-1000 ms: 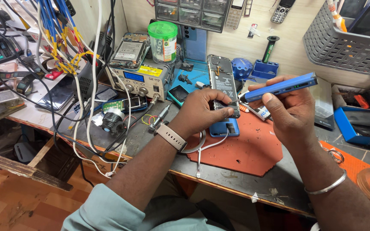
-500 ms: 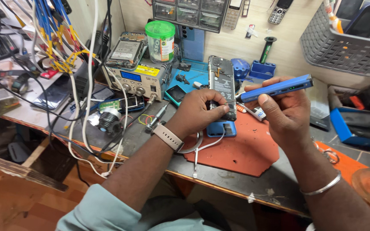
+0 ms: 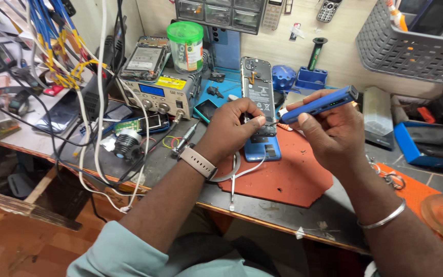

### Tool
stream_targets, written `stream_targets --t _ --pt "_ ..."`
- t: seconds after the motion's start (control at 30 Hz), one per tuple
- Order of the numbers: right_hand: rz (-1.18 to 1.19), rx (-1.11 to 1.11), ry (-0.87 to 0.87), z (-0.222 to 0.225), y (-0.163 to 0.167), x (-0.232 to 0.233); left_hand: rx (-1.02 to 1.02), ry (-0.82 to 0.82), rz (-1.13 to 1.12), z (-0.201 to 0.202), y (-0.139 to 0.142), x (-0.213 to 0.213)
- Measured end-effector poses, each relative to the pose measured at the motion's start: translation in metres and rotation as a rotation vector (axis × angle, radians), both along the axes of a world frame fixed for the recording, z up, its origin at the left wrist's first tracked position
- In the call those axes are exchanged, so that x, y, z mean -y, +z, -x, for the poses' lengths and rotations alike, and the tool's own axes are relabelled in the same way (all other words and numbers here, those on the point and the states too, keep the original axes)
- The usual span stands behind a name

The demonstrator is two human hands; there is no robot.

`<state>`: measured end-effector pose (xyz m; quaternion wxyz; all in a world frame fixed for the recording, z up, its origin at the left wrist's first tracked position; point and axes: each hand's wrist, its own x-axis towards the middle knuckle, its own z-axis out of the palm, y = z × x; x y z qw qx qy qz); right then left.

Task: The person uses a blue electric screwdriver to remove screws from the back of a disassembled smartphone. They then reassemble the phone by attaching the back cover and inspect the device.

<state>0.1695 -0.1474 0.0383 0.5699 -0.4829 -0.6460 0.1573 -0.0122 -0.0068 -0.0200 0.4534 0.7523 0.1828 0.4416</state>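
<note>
Blue is the colour of the two items in hand at the centre of the head view: an opened phone (image 3: 259, 110) with its back cover off, and an electric screwdriver (image 3: 320, 105).

Head view, centre:
- The opened phone lies lengthwise on a red-brown work mat (image 3: 288, 177) on the grey workbench (image 3: 267, 210). Its upper end points toward the back wall; its blue lower end sits just right of the left hand.
- The left hand (image 3: 232, 128) rests on the phone's lower half. Its fingers are curled nearly closed, with fingertips pinched together at the screwdriver tip. Whether they grip a small part cannot be told. A pale watch strap (image 3: 197, 161) circles this wrist.
- The right hand (image 3: 331, 133) is closed around the electric screwdriver, which lies nearly level, tip toward the left hand, just above the phone. A metal bangle (image 3: 383, 219) sits on this wrist.

Head view, upper left:
- A bench power supply (image 3: 162, 95) with knobs stands left of the phone. A second opened phone (image 3: 147, 57) lies on top of it, and a green-lidded jar (image 3: 185, 45) stands just behind.
- White and blue cables (image 3: 98, 102) hang across the left of the frame.

Head view, upper right:
- A grey plastic basket (image 3: 411, 48) hangs on the wall.
- A blue case (image 3: 426, 146) lies at the right edge of the bench.

Head view, lower centre:
- Tweezers (image 3: 233, 182) lie on the mat edge, below the left hand.
</note>
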Motion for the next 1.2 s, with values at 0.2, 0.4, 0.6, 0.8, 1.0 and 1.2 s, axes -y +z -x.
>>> stream_targets --t 0.2,0.4,0.6,0.8,1.0,1.2 --pt "0.036 -0.024 -0.002 0.003 0.002 0.0 0.033 -0.012 -0.034 0.0 0.002 0.001" --pt "0.055 -0.035 0.039 0.004 0.002 -0.001 -0.017 0.008 0.024 0.002 0.006 0.005" --pt "0.054 -0.03 0.037 0.008 0.004 0.0 -0.002 -0.007 0.002 0.002 0.007 0.005" --pt "0.063 -0.051 0.066 0.008 0.006 0.001 0.021 -0.018 -0.016 0.002 0.005 0.004" --pt "0.064 -0.014 0.031 0.007 0.006 0.001 -0.014 -0.008 0.025 0.003 0.008 0.005" --pt "0.054 -0.01 0.046 0.005 0.005 0.001 -0.042 0.028 0.007 0.003 0.011 0.007"
